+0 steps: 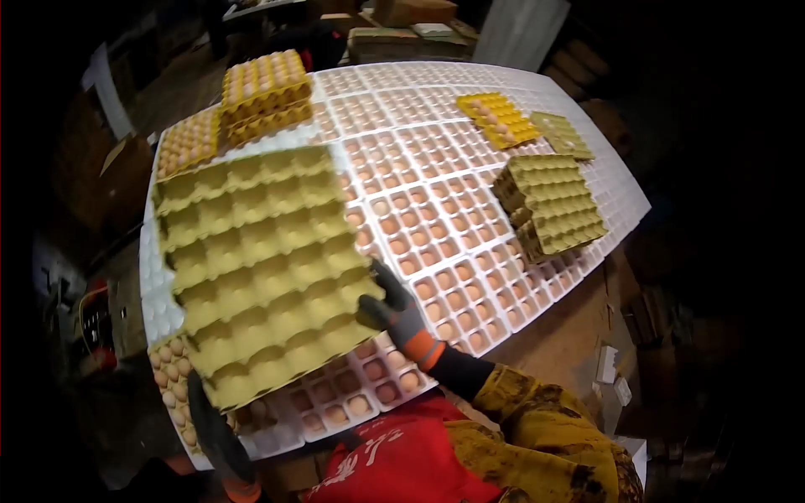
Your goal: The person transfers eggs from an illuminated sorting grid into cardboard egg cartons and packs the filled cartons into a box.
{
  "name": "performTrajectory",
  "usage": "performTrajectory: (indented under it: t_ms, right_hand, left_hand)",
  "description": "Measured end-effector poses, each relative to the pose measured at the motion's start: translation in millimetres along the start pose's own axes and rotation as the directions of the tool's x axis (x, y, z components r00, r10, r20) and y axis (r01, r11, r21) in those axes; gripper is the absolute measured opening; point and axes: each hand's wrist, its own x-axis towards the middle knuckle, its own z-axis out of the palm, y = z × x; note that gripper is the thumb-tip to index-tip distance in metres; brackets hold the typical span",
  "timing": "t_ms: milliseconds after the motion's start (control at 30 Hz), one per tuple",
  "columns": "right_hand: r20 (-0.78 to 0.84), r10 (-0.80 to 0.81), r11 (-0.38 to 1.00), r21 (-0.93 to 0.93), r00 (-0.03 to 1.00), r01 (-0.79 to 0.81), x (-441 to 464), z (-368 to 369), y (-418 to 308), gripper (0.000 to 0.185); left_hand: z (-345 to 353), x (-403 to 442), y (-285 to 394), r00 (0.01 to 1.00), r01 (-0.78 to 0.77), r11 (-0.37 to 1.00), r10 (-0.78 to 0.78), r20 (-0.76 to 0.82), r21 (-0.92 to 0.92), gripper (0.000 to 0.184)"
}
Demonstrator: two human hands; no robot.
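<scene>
Between my two gloved hands is a large yellow-green egg tray (268, 260), tilted, its cups showing no eggs. My right hand (394, 314) grips its right edge near the lower corner, thumb on the face side. At its lower left corner, my left hand (216, 427) has its fingers along the edge, partly hidden. Whether one tray or several nested ones are held, I cannot tell. Below and beyond it, white foam trays (408, 267) with brown eggs in their square pockets cover the table. A tray of eggs (173, 390) lies beside my left hand.
At the back left stand stacked yellow trays of eggs (267, 92), with another egg-filled tray (189, 142) beside them. To the right are a stack of yellow-green trays (553, 205), a partly filled yellow tray (498, 120) and a flat green tray (562, 136). Boxes (411, 42) sit behind the table.
</scene>
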Motion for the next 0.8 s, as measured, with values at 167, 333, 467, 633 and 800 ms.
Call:
performTrajectory:
  t_ms: [167,333,467,633,800]
  right_hand:
    - [-0.292,-0.351,0.830,-0.537,0.890,0.151,23.0,-272.2,-157.2,0.059]
    - [-0.431,-0.432,0.844,-0.504,0.792,0.186,13.0,-501.7,-279.3,0.053]
    - [-0.407,-0.275,0.909,-0.404,0.871,0.099,31.8,-624.5,-284.9,0.055]
    - [-0.407,-0.143,0.596,-0.763,0.902,-0.250,68.7,-714.2,-201.9,0.059]
    - [-0.468,-0.299,-0.080,-0.856,0.832,-0.511,78.6,-663.3,-234.7,0.054]
  left_hand:
    - [135.2,-8.8,41.0,0.954,0.282,0.820,-0.186,0.234,-0.498,0.040]
    - [235.8,-42.2,60.0,0.865,0.478,0.759,-0.319,0.387,-0.442,0.042]
    - [281.4,-66.7,79.0,0.860,0.479,0.799,-0.345,0.376,-0.364,0.047]
    - [290.6,-86.5,101.6,0.841,0.482,0.860,-0.401,0.365,-0.167,0.048]
    - [289.5,-119.7,82.9,0.837,0.541,0.765,-0.449,0.312,-0.350,0.050]
